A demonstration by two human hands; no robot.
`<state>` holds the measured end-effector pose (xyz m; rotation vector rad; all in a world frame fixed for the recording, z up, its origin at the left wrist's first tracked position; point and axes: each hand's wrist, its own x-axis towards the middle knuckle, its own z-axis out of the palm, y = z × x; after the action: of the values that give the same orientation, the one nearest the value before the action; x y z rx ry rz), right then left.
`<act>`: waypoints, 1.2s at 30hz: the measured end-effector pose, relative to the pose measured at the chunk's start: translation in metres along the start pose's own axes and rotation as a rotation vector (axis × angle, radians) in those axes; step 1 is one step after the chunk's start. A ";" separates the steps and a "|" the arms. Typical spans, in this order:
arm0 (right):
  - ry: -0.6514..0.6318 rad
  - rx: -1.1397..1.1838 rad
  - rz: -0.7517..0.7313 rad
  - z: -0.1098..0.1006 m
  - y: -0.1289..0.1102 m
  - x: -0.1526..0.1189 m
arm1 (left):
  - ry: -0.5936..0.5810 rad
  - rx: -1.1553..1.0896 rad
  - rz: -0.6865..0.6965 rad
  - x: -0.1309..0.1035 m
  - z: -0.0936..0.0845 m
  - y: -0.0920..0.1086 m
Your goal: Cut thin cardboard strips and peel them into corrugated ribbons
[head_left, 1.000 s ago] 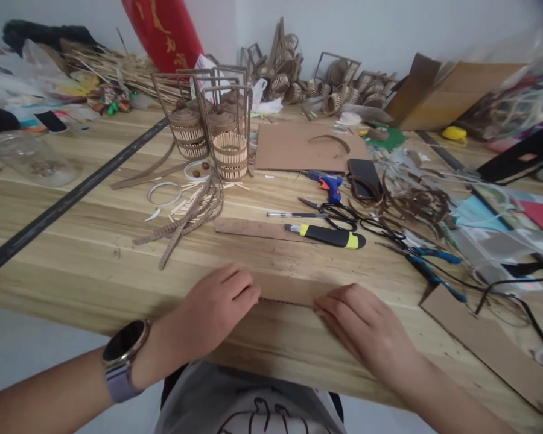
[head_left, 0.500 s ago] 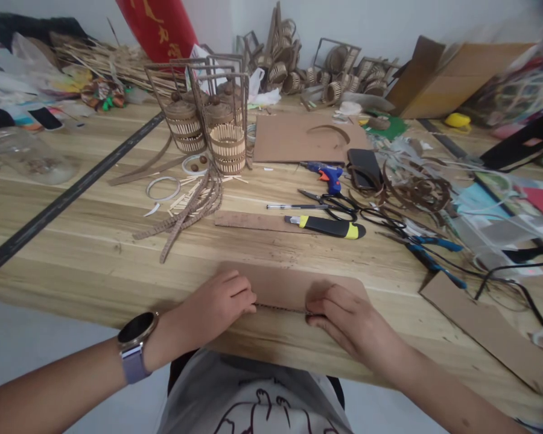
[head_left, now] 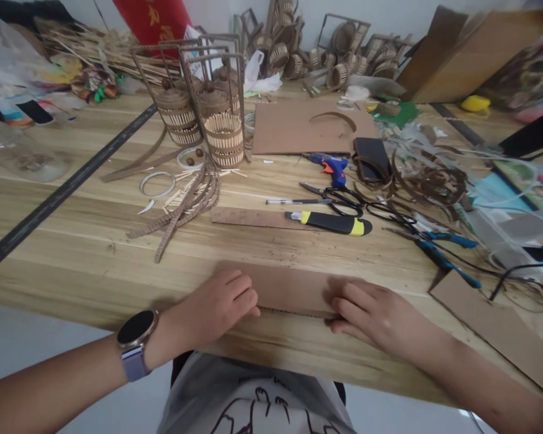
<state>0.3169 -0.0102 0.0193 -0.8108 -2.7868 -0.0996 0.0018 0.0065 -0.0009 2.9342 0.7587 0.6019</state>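
Observation:
A strip of brown cardboard (head_left: pixel 294 290) lies near the table's front edge, its corrugated cut edge facing me. My left hand (head_left: pixel 230 298) grips its left part with curled fingers, thumb at the near edge. On the right end, my right hand (head_left: pixel 362 310) pinches the same near edge between thumb and fingers. Both hands cover the strip's ends. Just beyond lie a yellow and black utility knife (head_left: pixel 330 223) and a narrow cardboard strip (head_left: pixel 248 218) partly under it.
Farther back are a pen (head_left: pixel 294 202), scissors (head_left: pixel 339 199), a blue glue gun (head_left: pixel 333 167) and a large cardboard sheet (head_left: pixel 294 126). Small slatted baskets (head_left: pixel 224 138) stand at back left. Pliers (head_left: pixel 443 250) and a cardboard piece (head_left: pixel 489 325) lie on the right.
My right hand has slid rightward along the cardboard's near edge, away from my left hand, which stays in place. More of the strip shows between them. The view has shifted slightly.

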 end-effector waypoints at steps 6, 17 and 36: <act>-0.053 0.107 0.012 -0.002 0.006 0.004 | 0.002 0.056 0.006 0.003 0.002 0.000; -0.096 0.247 0.017 -0.001 0.010 0.006 | -0.018 0.056 -0.028 0.008 -0.001 -0.001; 0.014 0.249 0.220 0.012 0.016 -0.005 | -0.145 -0.051 -0.124 0.015 -0.007 -0.009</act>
<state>0.3267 0.0022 0.0062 -1.0360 -2.6049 0.2724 0.0071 0.0207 0.0093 2.8204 0.8865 0.3877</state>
